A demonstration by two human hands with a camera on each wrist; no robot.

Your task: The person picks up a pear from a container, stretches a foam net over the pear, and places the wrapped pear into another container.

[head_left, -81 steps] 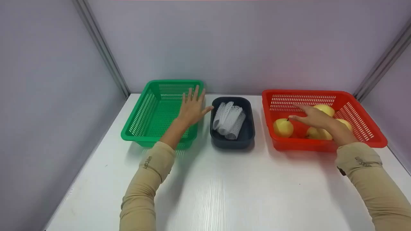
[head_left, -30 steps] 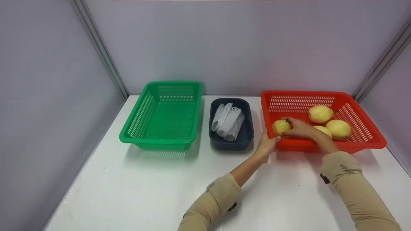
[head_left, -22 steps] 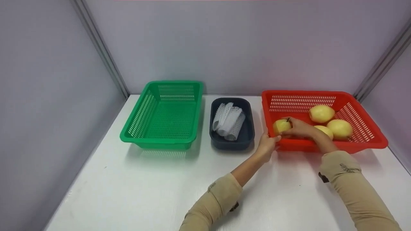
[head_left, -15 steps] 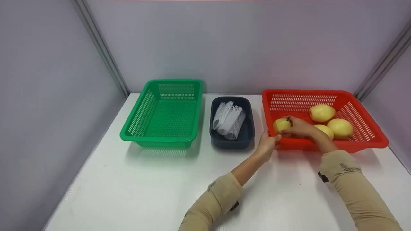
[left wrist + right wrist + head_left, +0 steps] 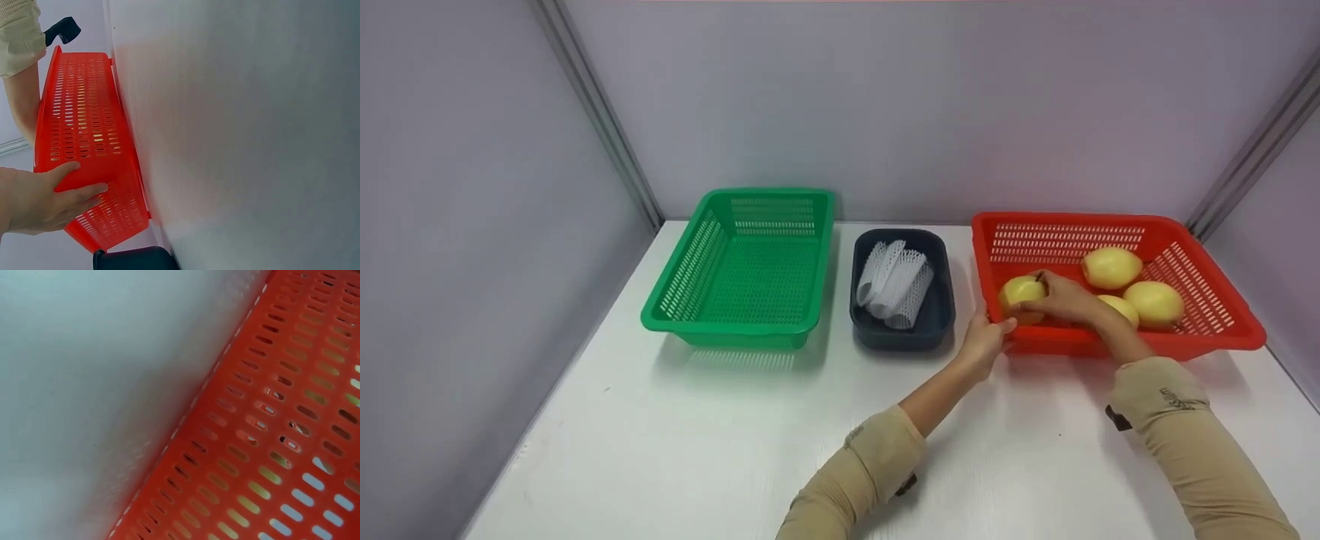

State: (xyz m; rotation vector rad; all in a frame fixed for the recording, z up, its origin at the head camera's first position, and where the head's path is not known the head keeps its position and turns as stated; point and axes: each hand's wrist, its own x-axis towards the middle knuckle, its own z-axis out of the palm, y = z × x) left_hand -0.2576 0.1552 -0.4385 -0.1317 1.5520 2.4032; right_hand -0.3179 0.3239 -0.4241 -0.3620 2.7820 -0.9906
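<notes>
In the head view my left hand (image 5: 984, 341) holds the front left corner of a red plastic basket (image 5: 1117, 343). Thumb and fingers lie around that corner in the left wrist view, where the hand (image 5: 39, 199) is seen from the side. Inside the basket my right hand (image 5: 1065, 300) grips a yellow pear (image 5: 1018, 292) with a dark stem, thumb in front and fingers behind. Several more yellow pears (image 5: 1155, 304) lie to the right, one partly behind the right wrist. Only the slotted basket wall (image 5: 253, 422) shows in the right wrist view, not the hand.
A dark blue tub (image 5: 901, 339) with several white foam net sleeves (image 5: 898, 285) stands left of the red basket. Farther left is a green basket (image 5: 739, 337) with nothing in it. Grey-white panels (image 5: 885, 112) close off the white table (image 5: 697, 450) behind and at both sides.
The left hand has moved from over the green basket to the red basket's corner. The right hand has lowered onto the left pear and shifted it slightly to the right.
</notes>
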